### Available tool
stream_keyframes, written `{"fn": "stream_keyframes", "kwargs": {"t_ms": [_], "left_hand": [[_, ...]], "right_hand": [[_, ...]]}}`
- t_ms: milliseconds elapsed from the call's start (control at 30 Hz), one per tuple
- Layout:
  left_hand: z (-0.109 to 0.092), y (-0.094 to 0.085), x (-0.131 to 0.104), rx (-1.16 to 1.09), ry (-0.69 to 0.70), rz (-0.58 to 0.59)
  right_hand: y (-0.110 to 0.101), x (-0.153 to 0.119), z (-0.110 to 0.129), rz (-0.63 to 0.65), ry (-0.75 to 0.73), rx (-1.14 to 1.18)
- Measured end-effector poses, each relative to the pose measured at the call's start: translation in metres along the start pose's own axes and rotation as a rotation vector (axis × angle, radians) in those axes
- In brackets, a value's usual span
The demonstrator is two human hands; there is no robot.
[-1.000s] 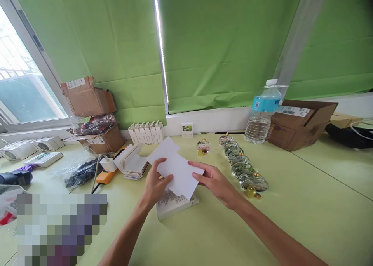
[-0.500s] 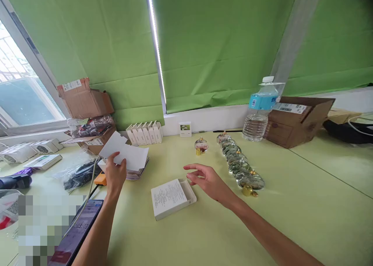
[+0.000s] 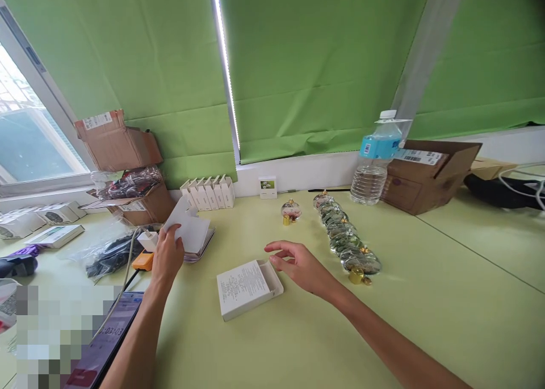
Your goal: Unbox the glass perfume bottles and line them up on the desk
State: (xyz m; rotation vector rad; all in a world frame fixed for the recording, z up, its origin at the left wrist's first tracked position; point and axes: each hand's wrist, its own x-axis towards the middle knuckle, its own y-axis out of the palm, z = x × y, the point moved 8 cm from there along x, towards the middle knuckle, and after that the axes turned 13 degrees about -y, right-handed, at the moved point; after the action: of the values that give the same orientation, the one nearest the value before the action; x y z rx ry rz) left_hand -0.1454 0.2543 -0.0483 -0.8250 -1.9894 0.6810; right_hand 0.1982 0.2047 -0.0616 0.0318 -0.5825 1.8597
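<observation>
My left hand (image 3: 167, 255) grips a thin white card (image 3: 180, 214) by its edge. The card stands tilted at the near-left side of a stack of flat white cards (image 3: 203, 251), and another white sheet lies on top of that stack. In the middle of the table lies a flat white carton (image 3: 243, 289) with small print on its upper face and an open end towards the right. Beside that open end hovers my right hand (image 3: 300, 267), fingers loosely bent and apart, with nothing in them.
Glass bottles (image 3: 344, 230) with gold fittings lie in an overlapping row at right; one glass bottle (image 3: 290, 210) stands apart. Behind are white boxes (image 3: 208, 194), a water bottle (image 3: 370, 167) and a cardboard box (image 3: 426, 179). A phone (image 3: 106, 338) and cable are at left.
The card in my left hand has tipped up more steeply and shifted left off the stack. My right hand stays beside the carton's open end. The view has shifted slightly.
</observation>
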Motion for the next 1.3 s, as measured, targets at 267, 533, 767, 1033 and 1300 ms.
{"fn": "stream_keyframes", "kwargs": {"t_ms": [267,533,767,1033,1300], "left_hand": [[0.0,0.008,-0.002,0.087,0.121,0.026],[-0.007,0.005,-0.005,0.09,0.173,-0.001],[-0.018,-0.012,-0.011,0.124,0.151,-0.102],[-0.052,-0.021,-0.029,0.147,0.196,-0.055],[-0.051,0.003,-0.035,0.224,0.246,0.09]], "right_hand": [[0.001,-0.002,0.002,0.031,0.0,-0.017],[0.001,0.0,0.005,0.019,-0.051,-0.038],[0.003,-0.002,0.003,0.043,-0.042,-0.104],[0.004,0.0,-0.001,0.038,-0.112,-0.168],[0.004,0.001,0.001,0.045,-0.14,-0.184]]}}
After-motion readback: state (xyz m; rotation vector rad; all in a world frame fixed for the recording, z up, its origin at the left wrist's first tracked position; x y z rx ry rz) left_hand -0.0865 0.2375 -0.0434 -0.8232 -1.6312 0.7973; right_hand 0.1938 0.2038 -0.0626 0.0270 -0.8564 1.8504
